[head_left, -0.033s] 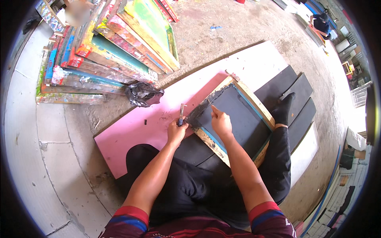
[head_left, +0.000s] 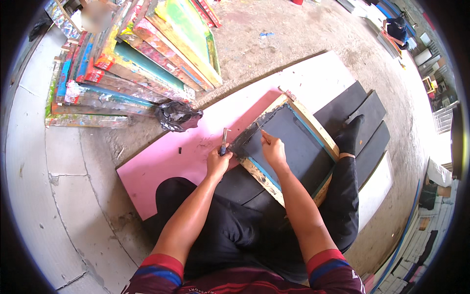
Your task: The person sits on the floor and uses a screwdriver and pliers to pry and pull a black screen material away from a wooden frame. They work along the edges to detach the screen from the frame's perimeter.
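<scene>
Before me a wooden screen-printing frame with dark mesh lies tilted across my lap and the boards, its left inner edge smeared black. Blue-green strips line parts of the inside. My left hand is closed around a slim tool with a dark handle and a metal upper end, held upright just left of the frame's corner. Over the mesh, near its smeared edge, my right hand pinches a thin, short, pointed piece. Its kind is too small to tell.
A pink board and dark panels lie beneath the frame. At the far left stand several paint-stained frames, with a crumpled black plastic bag beside them. My foot rests by the frame's right side. Another person is far right.
</scene>
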Demonstrator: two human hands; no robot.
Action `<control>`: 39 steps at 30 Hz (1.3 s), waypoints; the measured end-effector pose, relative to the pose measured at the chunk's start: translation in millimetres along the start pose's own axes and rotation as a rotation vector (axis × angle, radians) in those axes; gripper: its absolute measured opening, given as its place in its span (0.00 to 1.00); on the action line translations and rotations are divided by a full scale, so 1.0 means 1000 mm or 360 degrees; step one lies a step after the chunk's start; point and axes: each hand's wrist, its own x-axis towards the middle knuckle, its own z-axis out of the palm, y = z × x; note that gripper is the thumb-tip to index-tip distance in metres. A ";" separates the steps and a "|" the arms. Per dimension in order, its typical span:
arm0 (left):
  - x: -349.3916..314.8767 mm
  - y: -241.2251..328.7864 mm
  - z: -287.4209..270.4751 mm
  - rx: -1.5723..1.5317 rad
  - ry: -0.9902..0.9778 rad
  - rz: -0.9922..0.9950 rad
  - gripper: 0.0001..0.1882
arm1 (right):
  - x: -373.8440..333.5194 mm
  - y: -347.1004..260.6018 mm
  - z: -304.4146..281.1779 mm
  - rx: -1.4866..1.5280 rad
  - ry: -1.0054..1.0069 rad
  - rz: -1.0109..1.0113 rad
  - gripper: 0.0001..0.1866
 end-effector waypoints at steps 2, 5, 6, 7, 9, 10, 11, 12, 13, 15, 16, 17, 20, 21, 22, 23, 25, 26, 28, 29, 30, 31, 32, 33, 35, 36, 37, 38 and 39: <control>0.004 0.004 0.002 -0.0006 0.0043 0.0056 0.22 | 0.008 0.004 -0.003 -0.0002 -0.0014 -0.0035 0.19; 0.012 -0.005 0.000 0.0017 0.0061 0.0101 0.23 | 0.004 -0.012 -0.008 -0.0200 -0.0065 -0.0013 0.20; 0.014 -0.012 -0.002 0.0032 0.0061 0.0107 0.24 | 0.001 -0.019 -0.008 -0.0297 -0.0090 0.0007 0.20; 0.015 -0.009 0.000 -0.0004 0.0030 0.0067 0.24 | 0.007 -0.009 -0.007 -0.0114 -0.0108 0.0072 0.20; 0.011 0.001 0.003 -0.0070 -0.0030 -0.0027 0.24 | 0.016 0.012 -0.003 0.0082 -0.0120 0.0137 0.20; 0.007 0.007 0.000 -0.0086 -0.0043 -0.0074 0.24 | 0.016 0.016 0.000 0.0096 -0.0124 0.0132 0.20; 0.003 0.014 -0.003 -0.0104 -0.0053 -0.0119 0.24 | 0.009 0.003 -0.005 -0.0065 -0.0097 0.0052 0.20; 0.001 0.017 -0.005 -0.0123 -0.0062 -0.0164 0.24 | 0.006 -0.005 -0.008 -0.0224 -0.0070 -0.0028 0.20; 0.000 0.018 -0.005 -0.0130 -0.0048 -0.0136 0.24 | 0.008 0.001 -0.005 -0.0132 -0.0051 -0.0055 0.20; 0.002 0.017 0.000 -0.0145 -0.0031 -0.0081 0.24 | 0.015 0.020 0.003 0.0047 -0.0009 -0.0103 0.19; 0.002 0.017 -0.002 -0.0127 -0.0034 -0.0101 0.24 | 0.016 0.015 0.000 0.0124 -0.0121 0.0096 0.19; 0.000 0.019 -0.004 -0.0109 -0.0040 -0.0120 0.24 | 0.015 0.000 -0.009 0.0201 -0.0231 0.0297 0.19; 0.002 0.015 -0.005 -0.0091 -0.0052 -0.0119 0.24 | 0.011 0.000 -0.013 -0.0229 -0.0099 -0.0051 0.18; 0.003 0.013 -0.005 -0.0091 -0.0056 -0.0110 0.24 | 0.010 0.005 -0.011 -0.0479 0.0024 -0.0326 0.18; 0.004 0.012 -0.004 -0.0086 -0.0062 -0.0102 0.24 | 0.014 0.018 -0.007 -0.0408 0.0049 -0.0371 0.19; 0.005 0.014 -0.001 -0.0081 -0.0076 -0.0088 0.24 | 0.023 0.038 0.001 -0.0338 0.0083 -0.0414 0.20; 0.010 0.005 0.000 -0.0048 -0.0054 -0.0042 0.25 | 0.030 0.044 0.006 -0.0080 -0.0033 -0.0269 0.21; 0.014 -0.003 0.000 -0.0017 -0.0031 -0.0008 0.25 | 0.031 0.037 0.003 0.0105 -0.0175 -0.0072 0.22; 0.016 -0.013 -0.001 0.0031 -0.0004 0.0043 0.25 | 0.031 0.021 -0.009 0.0529 -0.0430 0.0327 0.22; 0.016 -0.013 -0.003 0.0047 0.0008 0.0063 0.24 | 0.030 0.011 -0.019 0.0772 -0.0548 0.0522 0.22; 0.016 -0.012 -0.004 0.0063 0.0021 0.0082 0.24 | 0.031 0.004 -0.024 0.1014 -0.0666 0.0718 0.23; 0.013 -0.003 -0.003 0.0006 -0.0001 0.0036 0.24 | 0.036 0.004 -0.031 0.1211 -0.0696 0.0896 0.22; 0.006 0.011 -0.003 -0.0050 -0.0015 -0.0016 0.23 | 0.041 0.003 -0.037 0.1406 -0.0734 0.1074 0.22; 0.002 0.019 -0.003 -0.0107 -0.0030 -0.0068 0.23 | 0.044 0.004 -0.040 0.1602 -0.0770 0.1252 0.21; 0.003 0.016 -0.005 -0.0121 -0.0049 -0.0088 0.23 | 0.038 0.002 -0.036 0.1085 -0.0657 0.0885 0.21; 0.004 0.015 -0.005 -0.0129 -0.0060 -0.0097 0.23 | 0.033 0.001 -0.032 0.0827 -0.0593 0.0702 0.21; 0.005 0.014 -0.004 -0.0138 -0.0072 -0.0096 0.23 | 0.025 0.006 -0.028 0.0425 -0.0366 0.0387 0.20; 0.006 0.014 -0.003 -0.0138 -0.0078 -0.0096 0.23 | 0.013 0.014 -0.021 0.0032 -0.0143 0.0073 0.20; 0.006 0.013 -0.003 -0.0139 -0.0085 -0.0096 0.23 | 0.008 0.021 -0.013 -0.0361 0.0084 -0.0239 0.20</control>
